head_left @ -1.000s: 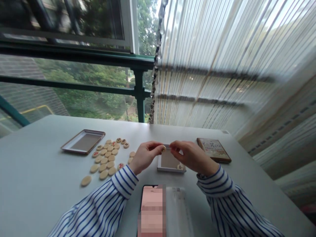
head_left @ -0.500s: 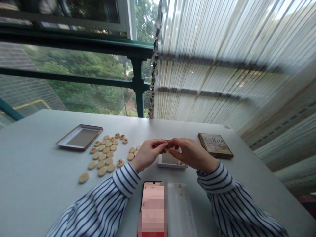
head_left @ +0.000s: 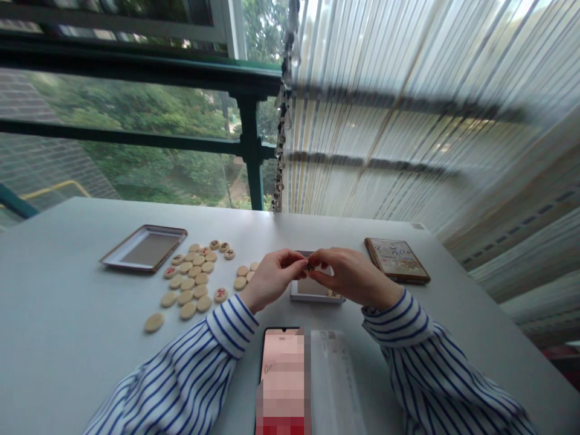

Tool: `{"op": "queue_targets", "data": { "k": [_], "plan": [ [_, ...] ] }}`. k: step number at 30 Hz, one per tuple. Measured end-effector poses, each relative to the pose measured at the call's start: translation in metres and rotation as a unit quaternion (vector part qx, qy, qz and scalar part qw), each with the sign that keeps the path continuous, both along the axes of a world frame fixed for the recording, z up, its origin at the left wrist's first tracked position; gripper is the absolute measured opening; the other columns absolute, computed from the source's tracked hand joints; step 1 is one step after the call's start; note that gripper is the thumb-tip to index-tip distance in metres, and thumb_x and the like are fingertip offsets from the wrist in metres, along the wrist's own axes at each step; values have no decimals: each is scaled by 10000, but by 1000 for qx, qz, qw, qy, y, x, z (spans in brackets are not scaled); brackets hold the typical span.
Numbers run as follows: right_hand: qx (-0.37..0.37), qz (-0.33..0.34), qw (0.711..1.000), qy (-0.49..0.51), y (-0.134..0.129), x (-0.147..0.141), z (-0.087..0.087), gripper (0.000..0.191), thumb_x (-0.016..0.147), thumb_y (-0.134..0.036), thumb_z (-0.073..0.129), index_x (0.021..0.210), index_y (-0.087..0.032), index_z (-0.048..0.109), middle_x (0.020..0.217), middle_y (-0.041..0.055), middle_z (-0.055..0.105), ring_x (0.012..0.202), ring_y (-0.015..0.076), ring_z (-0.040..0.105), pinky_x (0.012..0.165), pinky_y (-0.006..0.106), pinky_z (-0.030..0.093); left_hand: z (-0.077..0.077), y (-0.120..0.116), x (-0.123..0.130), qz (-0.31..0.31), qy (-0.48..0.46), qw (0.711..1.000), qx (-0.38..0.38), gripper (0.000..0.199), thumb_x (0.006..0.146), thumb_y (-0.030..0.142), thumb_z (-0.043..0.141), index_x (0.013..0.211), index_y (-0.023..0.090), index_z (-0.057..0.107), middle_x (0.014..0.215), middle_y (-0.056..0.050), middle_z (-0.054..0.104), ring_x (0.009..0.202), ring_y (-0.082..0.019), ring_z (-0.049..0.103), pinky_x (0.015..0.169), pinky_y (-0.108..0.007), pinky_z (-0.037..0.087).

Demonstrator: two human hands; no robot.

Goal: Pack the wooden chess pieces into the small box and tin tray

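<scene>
Between the fingertips of both hands is a round wooden Chinese chess piece (head_left: 310,266) with a dark character on it. My left hand (head_left: 275,275) pinches it from the left, and the fingers of my right hand (head_left: 348,275) close on it from the right. Under the hands lies an open shallow box (head_left: 316,297) with white sides and a grey-brown bottom. Another chess piece (head_left: 334,293) rests in its near right corner, partly covered by my right hand. Left of my left hand, a few more pieces (head_left: 240,283) lie face down, some of them hidden.
Many loose chess pieces (head_left: 198,278) spread over the white table (head_left: 90,338) on the left, mostly blank side up. Behind them sits an open box lid or tray (head_left: 147,269). A closed decorated box (head_left: 396,261) lies right. In front are a phone (head_left: 283,374) and a clear plastic case (head_left: 334,374).
My right hand's fingers have come nearer the left fingertips around the chess piece. The view has shifted slightly; the things on the table look otherwise the same.
</scene>
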State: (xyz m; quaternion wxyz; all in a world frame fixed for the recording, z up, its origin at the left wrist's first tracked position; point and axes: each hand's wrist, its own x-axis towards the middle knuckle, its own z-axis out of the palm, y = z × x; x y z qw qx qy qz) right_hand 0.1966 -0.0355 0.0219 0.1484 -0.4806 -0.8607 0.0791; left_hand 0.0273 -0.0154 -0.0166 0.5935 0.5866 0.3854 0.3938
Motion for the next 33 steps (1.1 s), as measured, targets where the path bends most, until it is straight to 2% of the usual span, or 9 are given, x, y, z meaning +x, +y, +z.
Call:
{"op": "queue_targets", "data": {
  "k": [13, 18, 20, 23, 27, 29, 33],
  "plan": [
    [17, 17, 999, -23, 0, 0, 0, 179, 812, -290, 502, 930, -206, 608, 838, 32, 659, 733, 135, 580, 652, 245, 398, 3, -2, 1, -7, 19, 1000, 0, 204, 739, 285, 589, 816, 97, 613, 734, -56, 644, 651, -122, 592, 657, -267, 483],
    [4, 10, 999, -42, 1, 5, 1, 190, 812, -311, 494, 909, -208, 620, 818, 36, 664, 711, 135, 590, 641, 244, 395, -3, 3, -4, 12, 92, 994, 60, 224, 770, 303, 532, 865, 114, 603, 775, -63, 648, 678, -141, 606, 661, -267, 480],
    [-11, 5, 998, -54, 2, 9, 2, 195, 804, -315, 498, 903, -207, 626, 810, 38, 666, 708, 138, 594, 638, 244, 397, -7, 6, -8, 39, 154, 981, 112, 234, 775, 323, 516, 875, 134, 610, 786, -59, 651, 675, -149, 607, 652, -268, 469],
    [-41, -3, 996, -79, 4, 14, 3, 210, 796, -321, 496, 907, -208, 634, 814, 41, 670, 717, 148, 602, 640, 246, 399, -9, 9, -14, 75, 259, 946, 178, 231, 783, 328, 492, 889, 169, 622, 818, -47, 659, 694, -160, 603, 660, -273, 447],
    [-80, -14, 988, -130, 5, 17, 4, 229, 782, -332, 493, 909, -215, 645, 813, 44, 674, 713, 160, 606, 610, 246, 388, -9, 7, -16, 91, 350, 907, 215, 250, 779, 293, 488, 971, 182, 602, 865, -51, 659, 759, -174, 603, 681, -267, 435],
    [-84, -15, 984, -155, 6, 17, 3, 218, 772, -329, 495, 890, -229, 648, 800, 35, 675, 701, 164, 603, 577, 247, 373, -10, 6, -15, 83, 371, 899, 215, 264, 779, 280, 484, 996, 174, 590, 890, -61, 653, 771, -177, 601, 681, -267, 434],
    [-91, -12, 979, -182, 7, 16, -1, 197, 754, -317, 498, 852, -250, 656, 770, 18, 673, 662, 156, 592, 530, 241, 334, -13, 5, -13, 60, 379, 901, 202, 292, 785, 271, 472, 1035, 156, 567, 922, -79, 642, 755, -173, 604, 687, -273, 435]
  ]
}}
